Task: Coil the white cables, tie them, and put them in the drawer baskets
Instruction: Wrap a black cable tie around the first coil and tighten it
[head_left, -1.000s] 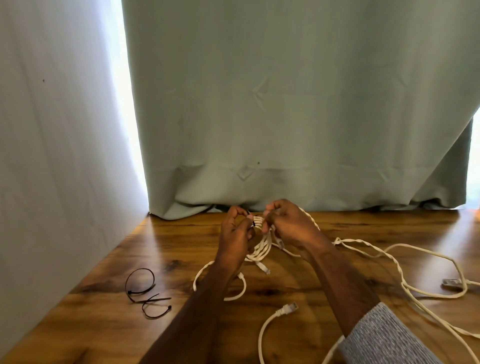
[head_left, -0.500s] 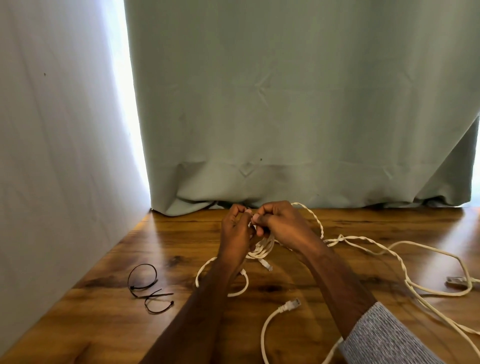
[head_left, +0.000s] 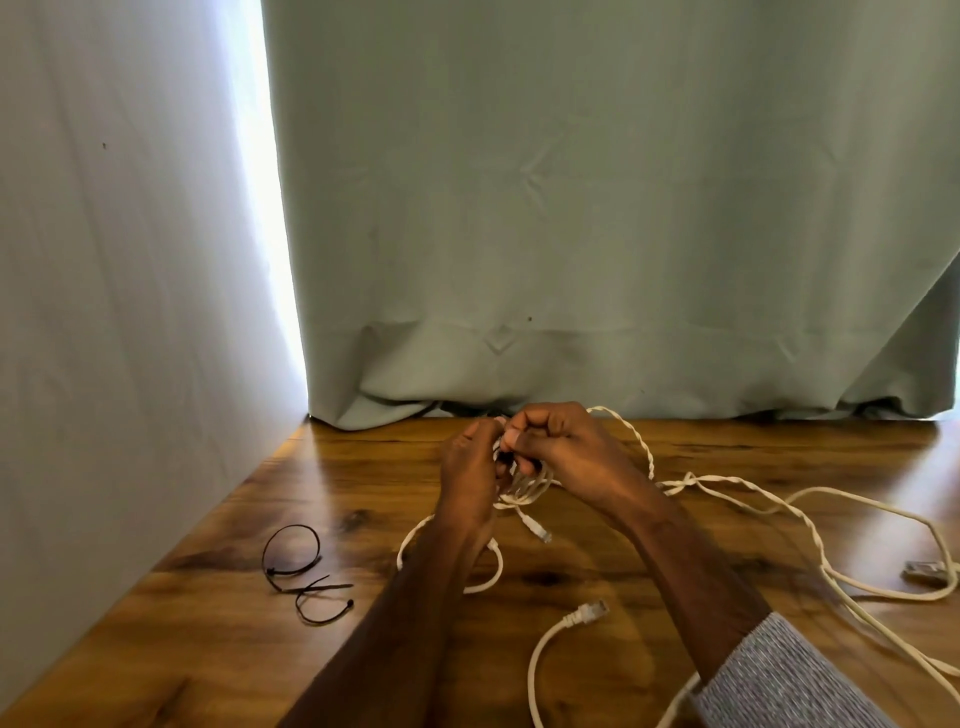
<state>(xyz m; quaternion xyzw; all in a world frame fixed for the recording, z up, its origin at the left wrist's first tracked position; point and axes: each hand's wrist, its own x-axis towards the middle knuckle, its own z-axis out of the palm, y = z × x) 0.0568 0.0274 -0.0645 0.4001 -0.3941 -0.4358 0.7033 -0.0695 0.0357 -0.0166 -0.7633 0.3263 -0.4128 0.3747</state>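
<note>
Head view: both hands meet over the far middle of the brown wood-grain tabletop (head_left: 597, 613), just in front of the pale green fabric curtain (head_left: 597, 208) hanging at 12 o'clock. The left hand (head_left: 470, 470) has its grip curled round a small coil of thin white network cable (head_left: 527, 486), its fingers closed on the coil's upper part. The right hand (head_left: 563, 441) pinches the top of the same coil between thumb and bent fingers, touching the left hand's fingertips. A clear plug end of the coil hangs just below the hands, towards 6 o'clock.

From the right hand a twisted run of loose white cable (head_left: 727, 486) leads off towards 3 o'clock and spreads in wide loops across the tabletop, well apart from the coil. Another white cable end with a clear plug (head_left: 584, 612) lies at 6 o'clock of the hands, between the two forearms. Two looped black cable ties (head_left: 298, 571) lie at 8 o'clock, near the white wall (head_left: 130, 312). A grey knitted sleeve (head_left: 789, 680) covers the right forearm at 5 o'clock.
</note>
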